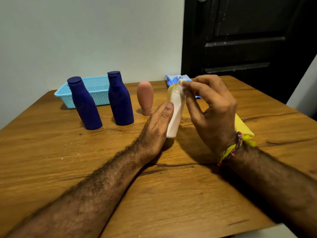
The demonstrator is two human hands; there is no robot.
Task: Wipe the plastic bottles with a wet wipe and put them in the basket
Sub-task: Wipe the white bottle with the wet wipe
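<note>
Though in hand (157,125), bottle (176,111) lettering unreadable

Two deep blue plastic bottles (85,103) (120,99) show against a light blue mesh basket (96,91) with its grid of tiny holes. A salmon-pink tube (145,97) stands beside them. The held bottle (175,115) is white with a pale yellow top, the wipe (181,85) white. Brown grained wooden table (51,152), yellow cloth (242,127), black door (248,35).

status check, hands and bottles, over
Left hand grips white bottle; right hand pinches wet wipe at its cap. Basket holds no bottles. Nothing in the way.
</note>
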